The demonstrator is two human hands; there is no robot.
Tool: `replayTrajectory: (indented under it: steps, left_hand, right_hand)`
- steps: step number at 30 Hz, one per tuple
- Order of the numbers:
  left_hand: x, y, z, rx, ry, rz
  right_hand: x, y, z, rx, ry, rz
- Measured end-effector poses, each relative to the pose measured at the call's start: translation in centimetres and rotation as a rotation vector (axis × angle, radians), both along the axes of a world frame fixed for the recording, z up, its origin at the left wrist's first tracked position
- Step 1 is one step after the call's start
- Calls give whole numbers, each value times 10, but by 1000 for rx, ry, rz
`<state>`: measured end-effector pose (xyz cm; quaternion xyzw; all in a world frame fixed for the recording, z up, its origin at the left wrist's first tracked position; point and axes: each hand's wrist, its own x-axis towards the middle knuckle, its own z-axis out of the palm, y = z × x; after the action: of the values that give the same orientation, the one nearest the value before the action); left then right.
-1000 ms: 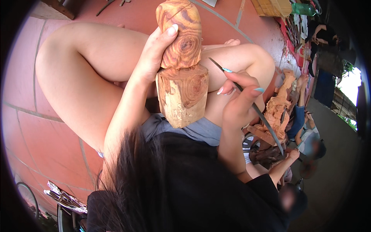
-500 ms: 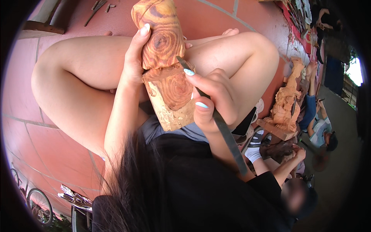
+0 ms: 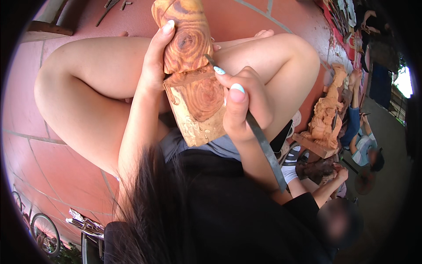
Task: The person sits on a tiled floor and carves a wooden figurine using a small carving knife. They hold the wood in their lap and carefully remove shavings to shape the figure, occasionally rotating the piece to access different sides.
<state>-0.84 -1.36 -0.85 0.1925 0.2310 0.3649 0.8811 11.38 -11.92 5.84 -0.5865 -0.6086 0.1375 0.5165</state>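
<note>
Head view: person seated cross-legged on red floor tiles (image 3: 48,171), carved wooden block (image 3: 200,103) held up over the lap. Block in two parts: rounded, swirl-grained upper part, squared lower part, a cut groove between. Lower part red-brown and ringed near the groove, paler and chip-marked toward its bottom edge, which overlaps the grey shorts (image 3: 215,151); whether it rests on them, cannot tell.

Left hand (image 3: 154,66) closed around the upper part, thumb along its left edge, fingertips just showing past its right edge. Right hand (image 3: 250,103) narrow, thumb and forefinger gripping a flat steel carving tool (image 3: 266,149); tool slants from lower right up to the block, tip at the right edge of the upper part, just above the groove. Contact too fine to make out.

Right of the right knee: ornate wooden figure (image 3: 324,116) on a flat wooden base (image 3: 314,146). Below it, a co-worker's hand (image 3: 340,174). Floor's lower left: bicycle wheel (image 3: 45,233). Floor's upper left: thin dark stick (image 3: 104,15).
</note>
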Motion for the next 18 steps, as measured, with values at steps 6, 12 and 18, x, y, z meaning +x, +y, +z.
replayTrajectory:
  steps: [6,12,18]
  left_hand:
    - [0,5,-5,85,7,-18]
    - [0,2,-2,41,5,-15]
    - [0,1,-6,24,1,13]
  right_hand:
    - [7,-3,0,11,47,50]
    - [3,-5,2,46,37,66]
    - [-4,-11,0,3,56,25]
